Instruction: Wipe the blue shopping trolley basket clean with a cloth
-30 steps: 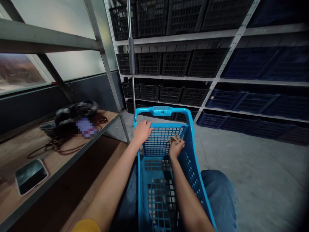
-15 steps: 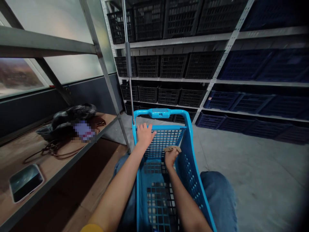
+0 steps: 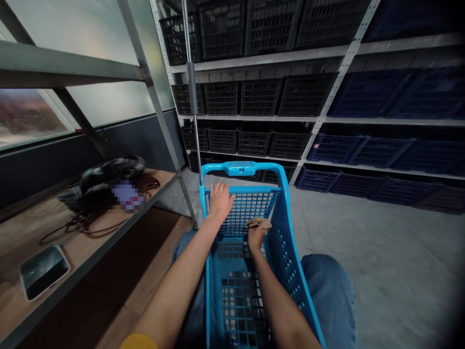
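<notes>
A bright blue plastic shopping cart (image 3: 286,228) stands right in front of me, between my knees. My left hand (image 3: 220,199) rests on the top rim of its far mesh wall, fingers draped over the edge. Inside the basket, my right hand (image 3: 256,234) is closed on a small brown cloth (image 3: 258,222) that it presses against the mesh of the far wall. A blue handle (image 3: 242,168) crowns the far end of the cart, and a thin metal pole (image 3: 192,82) rises from its left corner.
A metal rack with a wooden shelf (image 3: 22,228) runs along my left, holding a phone (image 3: 43,269), a cord and a dark bundle of cloth (image 3: 109,174). Shelves of black crates (image 3: 254,97) and blue crates (image 3: 378,97) line the wall ahead. Grey concrete floor (image 3: 381,261) lies to the right.
My right hand with the brown cloth has moved down and left along the inside of the cart's far wall. My left hand has shifted slightly on the rim.
</notes>
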Tool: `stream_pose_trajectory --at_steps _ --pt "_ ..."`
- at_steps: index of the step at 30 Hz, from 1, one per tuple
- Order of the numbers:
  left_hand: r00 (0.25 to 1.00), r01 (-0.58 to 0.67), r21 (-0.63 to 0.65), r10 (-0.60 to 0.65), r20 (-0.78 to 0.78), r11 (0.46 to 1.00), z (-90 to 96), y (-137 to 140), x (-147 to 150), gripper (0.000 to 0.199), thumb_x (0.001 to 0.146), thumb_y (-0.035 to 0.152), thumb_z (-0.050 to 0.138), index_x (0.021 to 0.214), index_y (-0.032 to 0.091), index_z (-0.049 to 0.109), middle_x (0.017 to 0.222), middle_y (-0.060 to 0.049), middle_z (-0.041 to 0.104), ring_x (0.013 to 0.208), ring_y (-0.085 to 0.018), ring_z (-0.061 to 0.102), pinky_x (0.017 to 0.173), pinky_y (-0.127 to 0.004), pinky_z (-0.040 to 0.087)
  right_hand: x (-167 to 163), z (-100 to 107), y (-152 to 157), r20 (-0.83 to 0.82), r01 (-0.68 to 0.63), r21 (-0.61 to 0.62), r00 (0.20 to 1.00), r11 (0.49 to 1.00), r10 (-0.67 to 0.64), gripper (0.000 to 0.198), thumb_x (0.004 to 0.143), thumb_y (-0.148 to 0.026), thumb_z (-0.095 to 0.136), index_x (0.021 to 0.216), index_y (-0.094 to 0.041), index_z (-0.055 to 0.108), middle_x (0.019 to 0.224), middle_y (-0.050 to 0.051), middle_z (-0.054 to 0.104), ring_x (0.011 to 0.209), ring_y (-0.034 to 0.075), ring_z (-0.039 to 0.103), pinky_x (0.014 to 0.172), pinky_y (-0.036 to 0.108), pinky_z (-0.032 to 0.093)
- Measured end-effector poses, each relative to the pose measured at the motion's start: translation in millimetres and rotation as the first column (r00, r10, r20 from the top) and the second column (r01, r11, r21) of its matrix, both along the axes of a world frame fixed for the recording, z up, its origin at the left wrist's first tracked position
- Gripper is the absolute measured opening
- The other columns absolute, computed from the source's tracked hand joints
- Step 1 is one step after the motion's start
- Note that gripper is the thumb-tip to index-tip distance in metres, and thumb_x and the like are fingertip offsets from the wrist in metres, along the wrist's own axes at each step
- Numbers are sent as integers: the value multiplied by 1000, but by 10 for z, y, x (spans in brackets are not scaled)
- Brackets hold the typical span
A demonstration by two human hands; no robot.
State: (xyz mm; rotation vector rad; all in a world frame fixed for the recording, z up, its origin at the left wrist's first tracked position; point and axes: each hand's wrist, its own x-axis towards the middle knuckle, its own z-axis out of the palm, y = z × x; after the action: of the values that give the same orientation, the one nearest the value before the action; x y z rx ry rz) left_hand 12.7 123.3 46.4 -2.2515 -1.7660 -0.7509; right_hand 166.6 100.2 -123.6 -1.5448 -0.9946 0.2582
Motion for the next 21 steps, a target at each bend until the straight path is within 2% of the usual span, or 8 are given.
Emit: stream_pose_trajectory --at_steps 3,6,8,10,15,17,19,21 --pt "1000 5 4 -5 2 1000 3 -9 -5 44 94 35 53 134 15 54 131 -13 62 130 -28 49 121 -50 20 -29 255 60 -17 37 28 999 999 -37 12 80 -32 53 84 -22 47 96 9 53 98 26 52 91 40 45" --pt "1000 0 5 0 0 1000 20 7 -4 44 93 35 54 132 15 56 126 -13 64 122 -28 53 118 -48 26 -23 778 213 104 -57 177 994 983 39 14 82 -31 54 91 -21 51 100 10 53 101 25 52 94 40 44" --pt "1000 -3 5 3 3 1000 31 21 -6 43 93 34 54 132 15 56 125 -12 64 122 -28 53 116 -47 29 0 981 278 190 -124 222 978 967 81 20 81 -28 53 99 -20 54 104 11 54 104 25 52 96 41 43" --pt "1000 -3 -2 3 11 1000 37 27 -11 42 94 33 53 132 16 56 127 -12 64 123 -28 52 116 -47 29 31 920 257 204 -141 183 974 973 103 26 79 -26 52 104 -18 56 106 12 57 104 25 53 95 41 44" --pt "1000 5 -10 -5 23 1000 29 4 -29 42 94 32 52 133 18 56 130 -12 63 125 -27 51 117 -46 29 55 41 -72 57 -120 -105 990 987 127 18 71 -22 48 82 -18 61 84 11 62 88 26 58 85 40 46" --pt "1000 4 -8 -4 19 1000 25 -6 -30 42 94 32 52 133 17 56 129 -12 63 125 -27 52 117 -46 29 24 -139 -133 16 -56 -176 998 983 60 14 70 -23 49 77 -18 60 80 10 61 85 27 59 82 41 46" --pt "1000 4 -10 -4 14 1000 25 -9 -28 43 94 33 52 134 17 55 129 -12 62 125 -27 52 117 -46 29 -6 -44 -81 15 1 -140 1000 990 1 16 72 -27 50 83 -18 58 89 12 60 89 27 58 83 41 46" --pt "1000 5 -14 -5 9 1000 31 -7 -24 43 95 33 51 134 16 55 129 -13 62 125 -27 51 117 -46 29 -13 258 58 43 11 -1 999 1000 -11 22 77 -30 51 94 -18 56 103 13 57 97 26 56 89 41 46"
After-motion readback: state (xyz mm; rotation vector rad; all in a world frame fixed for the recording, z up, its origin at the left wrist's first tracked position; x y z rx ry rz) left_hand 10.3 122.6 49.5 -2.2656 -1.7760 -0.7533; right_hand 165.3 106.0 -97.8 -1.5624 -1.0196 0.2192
